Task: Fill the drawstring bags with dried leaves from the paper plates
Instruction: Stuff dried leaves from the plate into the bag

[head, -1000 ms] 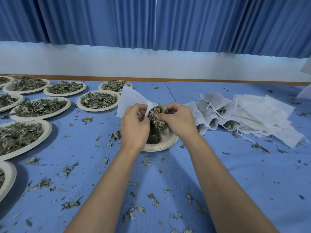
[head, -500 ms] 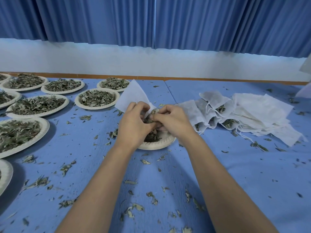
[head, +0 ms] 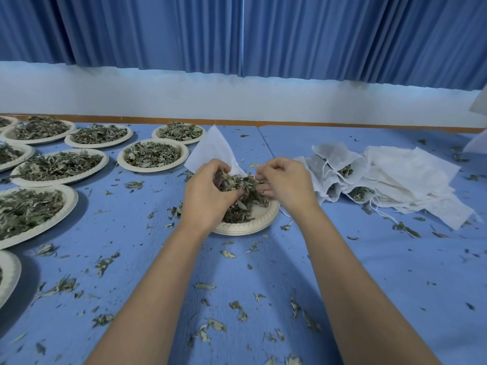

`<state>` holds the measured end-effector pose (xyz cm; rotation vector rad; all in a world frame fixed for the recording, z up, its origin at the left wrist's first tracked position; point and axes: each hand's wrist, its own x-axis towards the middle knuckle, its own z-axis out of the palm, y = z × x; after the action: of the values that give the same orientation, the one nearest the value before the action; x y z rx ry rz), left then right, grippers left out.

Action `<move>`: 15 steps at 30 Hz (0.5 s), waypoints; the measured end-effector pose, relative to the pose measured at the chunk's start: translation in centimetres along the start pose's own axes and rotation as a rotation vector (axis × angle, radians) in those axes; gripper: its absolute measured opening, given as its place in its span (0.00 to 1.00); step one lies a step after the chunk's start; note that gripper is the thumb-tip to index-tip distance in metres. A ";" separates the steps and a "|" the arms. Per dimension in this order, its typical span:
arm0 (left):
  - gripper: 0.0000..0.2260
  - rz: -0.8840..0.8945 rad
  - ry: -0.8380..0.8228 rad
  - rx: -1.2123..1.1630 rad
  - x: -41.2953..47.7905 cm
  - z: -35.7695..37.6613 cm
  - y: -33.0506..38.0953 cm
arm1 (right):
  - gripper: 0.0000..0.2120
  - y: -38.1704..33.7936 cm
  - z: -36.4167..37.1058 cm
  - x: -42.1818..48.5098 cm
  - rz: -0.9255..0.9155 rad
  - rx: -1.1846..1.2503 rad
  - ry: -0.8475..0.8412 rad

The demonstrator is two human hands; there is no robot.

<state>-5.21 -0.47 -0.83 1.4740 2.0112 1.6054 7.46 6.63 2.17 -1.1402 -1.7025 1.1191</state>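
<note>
- Along the near edge of the desk (head: 369, 272), loose leaf scraps (head: 213, 326) lie scattered on the blue cover, between and beside your two forearms.
- Toward the middle of the desk, a stack of paper plates (head: 253, 223) carries a heap of dried leaves (head: 241, 209).
- Your left hand (head: 207, 198) sits over the stack's left side, its fingers curled round the mouth of a white drawstring bag (head: 212, 151) and some of the leaves. The bag's body sticks up behind the hand, tilted toward the far edge.
- Your right hand (head: 286, 185) is just beside it, over the stack's right side, with fingers curled and tips pinching leaves at the bag's mouth.
- Right of the stack, a pile of bags (head: 403, 177) lies on the desk; some of them show leaves inside.
- On the left half, reaching toward the far left corner, filled plates (head: 152, 156) stand in rows.
- Beyond the far edge, a blue curtain (head: 342, 35) hangs above a white wall (head: 237, 98).
</note>
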 end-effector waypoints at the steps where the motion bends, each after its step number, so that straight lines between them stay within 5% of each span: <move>1: 0.17 -0.009 -0.002 -0.019 0.0 -0.1 0.1 | 0.06 0.4 0.2 0.1 -0.087 -0.089 0.039; 10: 0.15 -0.069 -0.020 -0.104 0.1 -1.0 0.6 | 0.07 1.0 0.9 -0.1 -0.387 -0.360 0.047; 15: 0.11 -0.106 0.136 -0.045 0.5 -0.5 0.6 | 0.06 1.3 1.6 -0.3 -0.483 -0.502 0.122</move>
<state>-5.40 -0.46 0.06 1.2519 2.0713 1.7375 6.36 6.23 0.44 -0.9742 -2.0735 0.3254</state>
